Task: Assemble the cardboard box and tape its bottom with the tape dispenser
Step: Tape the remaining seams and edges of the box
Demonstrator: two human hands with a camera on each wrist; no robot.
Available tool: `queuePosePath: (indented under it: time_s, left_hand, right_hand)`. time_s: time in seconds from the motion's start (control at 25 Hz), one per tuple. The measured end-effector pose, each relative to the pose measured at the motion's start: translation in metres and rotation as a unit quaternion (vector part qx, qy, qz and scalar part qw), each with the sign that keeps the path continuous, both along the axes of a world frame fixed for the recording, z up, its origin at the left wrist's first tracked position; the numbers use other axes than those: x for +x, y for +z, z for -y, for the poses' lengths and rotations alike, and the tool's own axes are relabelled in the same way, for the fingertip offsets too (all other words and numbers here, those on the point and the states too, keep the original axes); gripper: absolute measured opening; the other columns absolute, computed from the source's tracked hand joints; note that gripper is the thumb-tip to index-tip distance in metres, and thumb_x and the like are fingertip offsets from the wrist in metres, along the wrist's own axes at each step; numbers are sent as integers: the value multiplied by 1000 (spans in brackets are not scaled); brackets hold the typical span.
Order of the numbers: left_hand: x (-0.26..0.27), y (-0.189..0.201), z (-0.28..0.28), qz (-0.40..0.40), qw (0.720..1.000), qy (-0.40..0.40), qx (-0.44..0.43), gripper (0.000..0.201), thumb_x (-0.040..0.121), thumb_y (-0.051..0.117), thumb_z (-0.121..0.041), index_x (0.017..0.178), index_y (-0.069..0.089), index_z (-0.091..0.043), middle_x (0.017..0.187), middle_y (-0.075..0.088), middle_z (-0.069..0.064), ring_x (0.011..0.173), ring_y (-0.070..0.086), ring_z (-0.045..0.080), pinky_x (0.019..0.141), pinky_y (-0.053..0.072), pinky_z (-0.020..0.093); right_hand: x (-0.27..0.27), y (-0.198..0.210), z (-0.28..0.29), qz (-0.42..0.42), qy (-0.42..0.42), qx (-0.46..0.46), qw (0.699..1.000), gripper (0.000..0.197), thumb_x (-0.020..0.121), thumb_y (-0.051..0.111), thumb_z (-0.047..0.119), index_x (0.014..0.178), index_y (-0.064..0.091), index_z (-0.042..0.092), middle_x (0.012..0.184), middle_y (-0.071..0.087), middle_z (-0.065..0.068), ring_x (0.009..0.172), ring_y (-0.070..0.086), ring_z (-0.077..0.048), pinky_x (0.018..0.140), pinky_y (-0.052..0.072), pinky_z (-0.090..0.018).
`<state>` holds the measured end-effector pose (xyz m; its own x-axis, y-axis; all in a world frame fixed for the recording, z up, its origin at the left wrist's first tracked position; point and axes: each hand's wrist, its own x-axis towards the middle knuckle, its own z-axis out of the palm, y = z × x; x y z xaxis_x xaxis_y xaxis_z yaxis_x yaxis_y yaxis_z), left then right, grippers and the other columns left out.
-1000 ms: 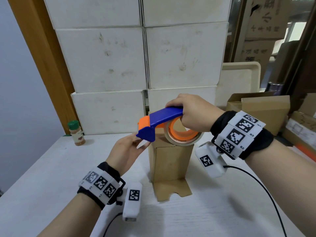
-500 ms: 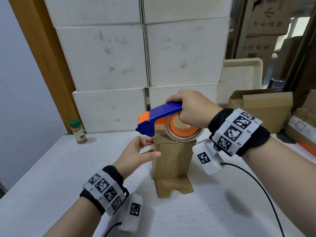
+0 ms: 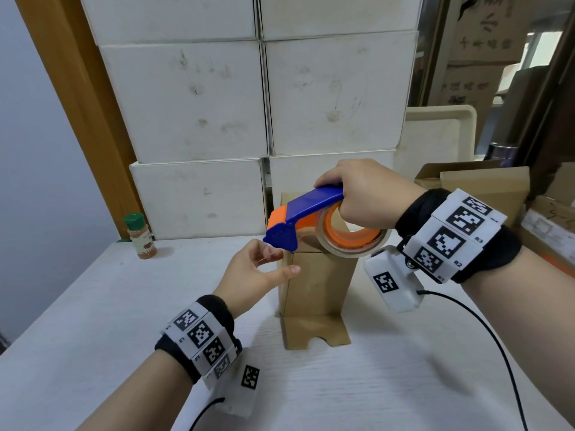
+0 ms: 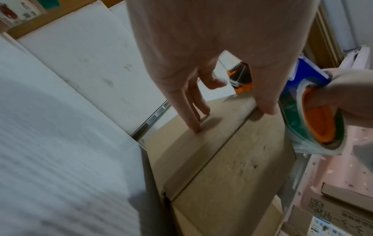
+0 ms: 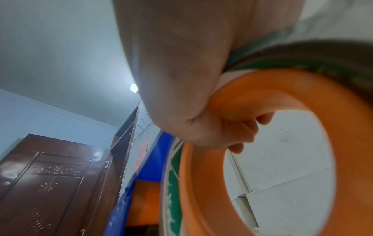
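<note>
A narrow brown cardboard box (image 3: 314,287) stands upright on the white table (image 3: 93,306), with one flap (image 3: 315,334) lying flat in front of it. My right hand (image 3: 364,197) grips the blue and orange tape dispenser (image 3: 308,209), fingers curled through the orange core (image 5: 232,127). The tape roll (image 3: 351,244) rests over the box's top, and the blue nose hangs at the top left corner. My left hand (image 3: 270,259) touches the box's upper left side with straight fingers (image 4: 201,115), thumb (image 4: 266,108) on the neighbouring face. In the left wrist view the box (image 4: 232,159) fills the middle and the dispenser (image 4: 315,115) is at right.
Stacked white boxes (image 3: 199,104) form a wall right behind the box. A green-capped spice jar (image 3: 140,237) stands at the back left. A beige tray (image 3: 441,132) and open cardboard cartons (image 3: 473,188) sit at the right. A black cable (image 3: 497,353) trails from my right wrist.
My left hand left the dispenser's nose and dropped to the box's upper left side. The dispenser shifted slightly right over the box top, still in my right hand.
</note>
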<state>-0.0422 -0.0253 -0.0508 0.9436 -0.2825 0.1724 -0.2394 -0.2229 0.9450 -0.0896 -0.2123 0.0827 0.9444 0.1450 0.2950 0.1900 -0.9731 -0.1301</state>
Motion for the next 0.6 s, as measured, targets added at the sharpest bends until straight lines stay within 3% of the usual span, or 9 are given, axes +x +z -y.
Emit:
queuePosePath:
  time_s: [0.08, 0.28, 0.4, 0.6]
  left_hand:
    - [1, 2, 0, -5, 1000, -13, 8, 44, 68, 82, -22, 71, 39, -17, 97, 68, -3, 106, 63, 12, 94, 48, 32]
    - [2, 7, 0, -19, 999, -33, 8, 52, 45, 79, -47, 68, 40, -22, 97, 67, 0, 105, 64, 14, 98, 48, 47]
    - [3, 9, 0, -26, 999, -41, 5, 52, 45, 80, -47, 67, 40, -23, 91, 64, -5, 103, 63, 15, 97, 49, 50]
    - [0, 11, 1, -32, 998, -55, 28, 49, 53, 82, -41, 68, 40, -21, 79, 57, -7, 82, 57, 15, 94, 50, 52]
  right_hand:
    - [-3, 0, 3, -1, -8, 0, 1000, 47, 81, 51, 5, 122, 59, 27, 100, 55, 7, 94, 53, -18, 85, 48, -32]
    - [-6, 0, 7, -5, -18, 6, 1000, 47, 81, 50, 2, 121, 59, 25, 102, 58, 3, 92, 52, -17, 80, 44, -28]
    - [-7, 1, 7, -3, -22, 7, 1000, 48, 80, 49, 2, 120, 60, 25, 106, 62, 1, 93, 54, -19, 80, 45, -28]
    - [-10, 1, 8, -3, -32, -6, 999, 51, 79, 49, 1, 123, 59, 25, 109, 62, 0, 96, 55, -19, 83, 47, -31]
